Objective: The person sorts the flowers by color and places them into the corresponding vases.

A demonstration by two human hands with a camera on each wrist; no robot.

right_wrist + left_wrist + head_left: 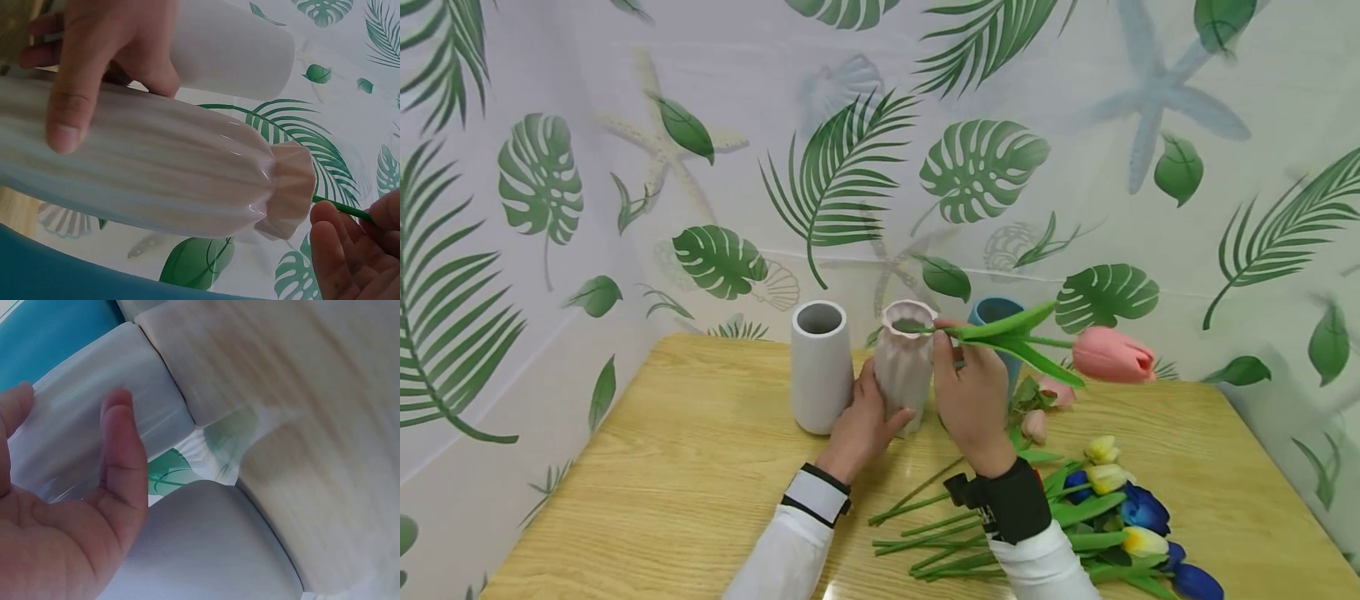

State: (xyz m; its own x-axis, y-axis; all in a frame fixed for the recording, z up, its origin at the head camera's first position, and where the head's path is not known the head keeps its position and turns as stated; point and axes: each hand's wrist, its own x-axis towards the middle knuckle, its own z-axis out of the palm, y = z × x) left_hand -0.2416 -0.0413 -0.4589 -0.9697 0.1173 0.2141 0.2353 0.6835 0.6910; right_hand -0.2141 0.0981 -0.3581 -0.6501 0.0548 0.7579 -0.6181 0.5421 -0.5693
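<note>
In the head view a pale pink fluted vase (904, 367) with a ruffled rim stands between a white vase (822, 375) and a blue vase (1000, 310). My left hand (867, 417) holds the lower body of the pink vase, its thumb across the front and its fingers at the left side. With thumb and fingertips, my right hand (973, 392) pinches the green stem (342, 207) of a pink tulip (1111, 354). The stem's end is at the pink vase's mouth, while the bloom points out to the right. How deep the stem reaches is hard to see.
Loose artificial flowers lie on the wooden table (700, 467) at the right, partly under the right forearm. Among them are blue blooms (1144, 508), yellow-white tulips (1107, 477) and a pink rose (1056, 390). A leaf-printed cloth (880, 167) hangs behind.
</note>
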